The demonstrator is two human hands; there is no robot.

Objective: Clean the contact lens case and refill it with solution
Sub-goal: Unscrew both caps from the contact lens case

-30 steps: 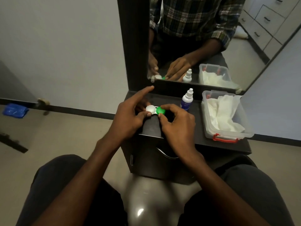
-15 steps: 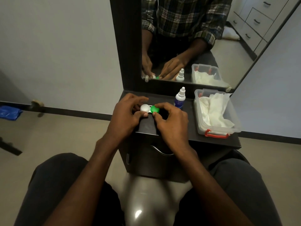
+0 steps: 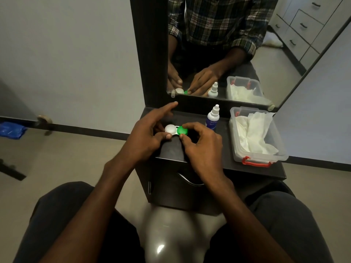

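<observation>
Against the back of the dark cabinet top stands the mirror, and everything else I place from that cabinet top. On its right end sits the clear plastic box with the red latch, white tissues heaped inside. Toward the back, just left of the box, the solution bottle stands upright with its cap on. At the left part of the top lies the contact lens case, white cap on the left, green cap on the right, both caps on.

My left hand pinches the white side, thumb at its near edge, index finger pointing straight out toward the mirror. My right hand curls round the green cap, thumb and fingertips on its rim. The case lies directly between the two hands, touching both.

I judge I am about to unscrew a cap. The risk: if my left pinch is loose, the whole case may turn with the cap or skid off the left edge, which is near. A freed cap could also roll to the floor.
</observation>
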